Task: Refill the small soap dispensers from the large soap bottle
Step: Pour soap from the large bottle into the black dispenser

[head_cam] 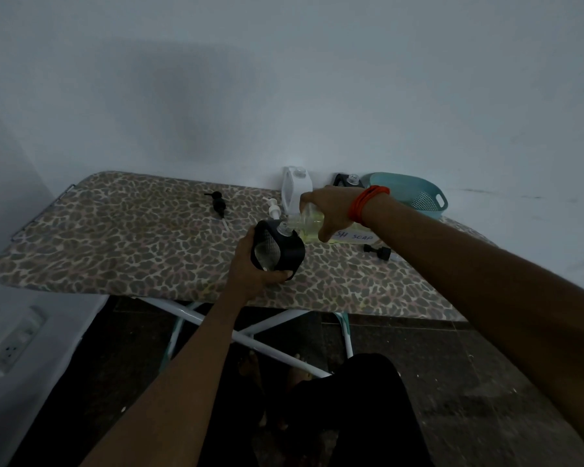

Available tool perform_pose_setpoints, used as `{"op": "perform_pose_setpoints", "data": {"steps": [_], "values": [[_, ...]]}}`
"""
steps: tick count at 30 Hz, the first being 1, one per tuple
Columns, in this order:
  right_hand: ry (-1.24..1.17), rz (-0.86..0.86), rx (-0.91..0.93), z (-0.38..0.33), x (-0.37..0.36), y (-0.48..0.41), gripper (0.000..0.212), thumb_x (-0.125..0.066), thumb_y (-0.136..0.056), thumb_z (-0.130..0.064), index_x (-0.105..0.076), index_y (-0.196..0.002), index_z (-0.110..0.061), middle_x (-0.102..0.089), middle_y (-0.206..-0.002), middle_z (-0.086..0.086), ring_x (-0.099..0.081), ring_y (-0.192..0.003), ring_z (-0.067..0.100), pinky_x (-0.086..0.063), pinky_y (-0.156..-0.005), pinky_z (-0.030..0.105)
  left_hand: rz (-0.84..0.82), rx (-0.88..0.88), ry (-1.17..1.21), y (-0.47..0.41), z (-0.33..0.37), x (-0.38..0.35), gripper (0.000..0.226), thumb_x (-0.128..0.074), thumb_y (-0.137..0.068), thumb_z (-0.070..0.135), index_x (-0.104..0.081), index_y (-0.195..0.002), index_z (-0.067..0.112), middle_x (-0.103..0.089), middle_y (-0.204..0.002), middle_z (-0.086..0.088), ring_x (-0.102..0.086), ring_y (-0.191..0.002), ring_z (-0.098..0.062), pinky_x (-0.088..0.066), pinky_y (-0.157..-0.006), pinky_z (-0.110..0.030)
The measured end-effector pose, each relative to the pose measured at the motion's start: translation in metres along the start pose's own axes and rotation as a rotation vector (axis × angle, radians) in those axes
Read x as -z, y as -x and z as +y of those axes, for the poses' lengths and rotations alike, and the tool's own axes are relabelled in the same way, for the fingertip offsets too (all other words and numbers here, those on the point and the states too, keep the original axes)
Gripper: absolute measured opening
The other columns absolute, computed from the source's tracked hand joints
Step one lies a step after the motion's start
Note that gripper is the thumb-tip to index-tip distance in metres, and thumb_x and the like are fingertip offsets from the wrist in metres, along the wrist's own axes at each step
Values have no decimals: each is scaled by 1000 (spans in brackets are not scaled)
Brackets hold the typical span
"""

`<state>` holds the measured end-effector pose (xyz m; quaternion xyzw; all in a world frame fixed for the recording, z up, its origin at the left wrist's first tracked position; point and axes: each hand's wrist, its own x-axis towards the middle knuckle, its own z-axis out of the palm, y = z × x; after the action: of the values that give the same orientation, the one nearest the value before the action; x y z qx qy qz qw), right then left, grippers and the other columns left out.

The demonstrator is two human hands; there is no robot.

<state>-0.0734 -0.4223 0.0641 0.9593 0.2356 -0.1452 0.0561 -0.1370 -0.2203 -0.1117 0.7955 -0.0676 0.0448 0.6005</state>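
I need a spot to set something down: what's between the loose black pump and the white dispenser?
Head view: a white pump sits between the black pump and the white dispenser, close to the dispenser; otherwise bare leopard-print cover.

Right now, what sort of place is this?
Probably a home utility corner: an ironing board used as the worktable, a wall socket low on the left, a teal colander at the back.

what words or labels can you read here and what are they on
"SH SOAP": handwritten on the white label of the large soap bottle; its left part is hidden behind the right hand.
No text is readable on the black soap dispenser, the white soap dispenser or the wall socket.
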Motion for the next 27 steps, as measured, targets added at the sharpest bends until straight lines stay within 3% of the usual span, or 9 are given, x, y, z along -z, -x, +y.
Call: {"op": "perform_pose_setpoints", "data": {"steps": [10,16,23,27], "values": [[4,3,-13,-1,-1,1,80,-86,-69,-37,-43,-136,-29,-53,-121,6,-51,-95,21,-44,-75,36,-5,-17,13,2,4,1,116,-92,-64,16,-21,-156,15,-29,-159,-3,-30,-145,-19,-32,-107,-24],[-7,-1,-13,-3,0,3,79,-86,-71,-35,-43,-136,-28,-49,-111,0,-49,-94,20,-42,-74,34,-6,-26,20,3,6,1,115,-92,-64,13,-23,-155,13,-30,-158,-4,-32,-144,-20,-32,-107,-26],[-3,16,-3,-4,1,6,76,-85,-72,-33,-44,-136,-26,-46,-107,-2,-49,-94,20,-41,-73,34,-11,-11,32,2,4,1,117,-93,-63,14,-22,-156,15,-31,-157,-4,-32,-144,-21,-37,-112,-38],[4,14,-5,-5,1,5,77,-85,-71,-34,-44,-136,-27,-52,-117,3,-48,-95,19,-41,-75,34,-13,-6,33,0,3,1,118,-94,-62,17,-23,-155,16,-33,-157,-3,-34,-144,-21,-39,-113,-44]]}}
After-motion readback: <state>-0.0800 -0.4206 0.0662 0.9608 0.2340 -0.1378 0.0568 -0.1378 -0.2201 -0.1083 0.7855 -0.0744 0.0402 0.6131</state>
